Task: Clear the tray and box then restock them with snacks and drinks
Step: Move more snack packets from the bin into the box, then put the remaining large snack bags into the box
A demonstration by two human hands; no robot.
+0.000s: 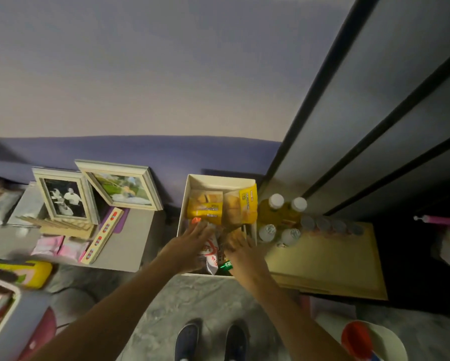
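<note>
Box: white open-topped cardboard box (218,179) straight ahead of me, set against the purple wall (140,149), between the grey table (132,230) on its left and the pale yellow wooden tray (328,264) just beside it on its right. What it stands on I cannot tell.
Contents: two yellow bread packs (205,207) lie side by side at the far end. Nearer me are a white snack packet with red print (211,256), a small green wrapper (226,265) and something orange (195,220) that I cannot identify.
Writing: there is dark lettering on the yellow packs and red characters on the white packet, all too blurred for me to read.
Left hand: my left hand (190,239) reaches in over the near rim, fingers stretched flat on the packets and gripping nothing.
Right hand: my right hand (242,247) reaches in alongside, close to the other but apart from it. Its fingers point forward, and I cannot tell whether they pinch anything beneath.
Drinks: at the tray's far end, by the grey cabinet (375,126), stand two yellow-juice bottles with white caps (276,204), two smaller white-capped bottles (268,231) in front of them, and a row of little grey-lidded bottles (330,225).
Table: it holds two white-framed photographs (65,196), pink packets (49,244) and a wooden strip with red marks (104,235).
Feet: dark blue shoes (187,340) stand on the grey marbled floor (205,303), below the box.
</note>
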